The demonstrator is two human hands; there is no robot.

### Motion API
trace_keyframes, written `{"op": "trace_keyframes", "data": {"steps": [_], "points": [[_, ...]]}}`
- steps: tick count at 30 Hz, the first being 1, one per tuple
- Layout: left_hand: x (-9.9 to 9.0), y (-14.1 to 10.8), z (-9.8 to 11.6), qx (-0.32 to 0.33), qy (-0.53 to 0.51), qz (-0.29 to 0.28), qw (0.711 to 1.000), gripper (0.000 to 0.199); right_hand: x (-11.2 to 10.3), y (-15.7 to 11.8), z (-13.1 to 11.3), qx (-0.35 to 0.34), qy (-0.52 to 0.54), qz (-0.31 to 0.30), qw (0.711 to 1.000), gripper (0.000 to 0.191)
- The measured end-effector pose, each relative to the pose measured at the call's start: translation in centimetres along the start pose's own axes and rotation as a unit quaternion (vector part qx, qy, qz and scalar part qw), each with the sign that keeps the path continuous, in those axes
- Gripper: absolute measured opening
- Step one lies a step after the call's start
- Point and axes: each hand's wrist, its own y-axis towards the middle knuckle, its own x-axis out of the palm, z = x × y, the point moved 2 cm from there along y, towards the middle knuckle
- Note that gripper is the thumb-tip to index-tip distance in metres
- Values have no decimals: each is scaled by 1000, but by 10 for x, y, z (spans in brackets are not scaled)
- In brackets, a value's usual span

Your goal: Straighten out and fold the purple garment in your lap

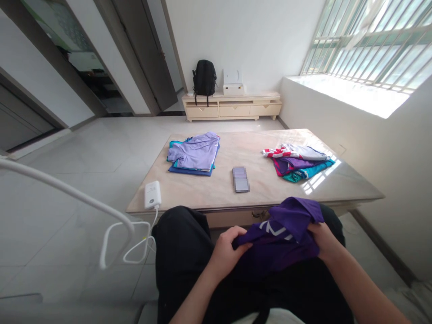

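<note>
A dark purple garment (280, 238) with white lettering is spread loosely over my lap, its upper part bunched and folded over. My left hand (227, 252) pinches its left edge between thumb and fingers. On the opposite side, my right hand (320, 236) grips the other edge, with most of those fingers hidden by the cloth. Beyond my knees, a stack of folded clothes (195, 153) with a lavender piece on top lies on the left of the table. A looser pile of white, red, purple and teal clothes (299, 159) lies on the right.
On the low marble-topped table (189, 193), a phone-like object (240, 179) lies near the middle and a white power bank (152, 195) sits at the left corner. Its white cable (135, 261) loops down beside my left knee. A backpack (204, 78) rests on the far cabinet (232, 108).
</note>
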Motion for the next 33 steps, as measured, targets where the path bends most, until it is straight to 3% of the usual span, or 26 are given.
{"op": "trace_keyframes", "data": {"steps": [3, 6, 10, 12, 14, 15, 17, 18, 20, 24, 28, 33], "points": [[-11, 3, -7, -42, -6, 3, 999, 17, -27, 4, 7, 33, 4, 19, 999, 40], [-23, 4, -7, -54, 26, 34, 998, 17, -51, 18, 11, 9, -29, 32, 999, 41], [-24, 4, 9, -20, 61, 50, 997, 9, -62, 39, 16, -25, -203, 33, 978, 39], [-16, 3, 18, 7, 70, 33, 997, 11, -53, 36, 19, -78, -339, 40, 937, 42], [-4, 2, 25, 44, 85, 7, 995, 15, -33, 21, 20, -157, -426, 20, 891, 58], [2, 1, 28, 66, 99, -8, 993, 16, -19, 9, 21, -192, -441, -18, 877, 69], [14, -2, 30, 109, 132, -37, 985, 18, 13, -16, 23, -209, -422, -176, 865, 81], [17, -3, 31, 127, 147, -47, 980, 17, 28, -26, 24, -190, -406, -254, 857, 81], [20, -5, 31, 143, 161, -54, 975, 15, 50, -38, 25, -153, -387, -329, 847, 65], [11, -7, 30, 86, 92, -20, 992, 13, 62, -29, 23, -169, -443, -296, 830, 12], [3, -9, 16, -27, -12, 0, 1000, 16, 55, -22, 16, -227, -448, -295, 813, 11], [7, -10, 0, -80, -33, 4, 996, 29, 42, -20, 11, -276, -370, -244, 853, 15]]}}
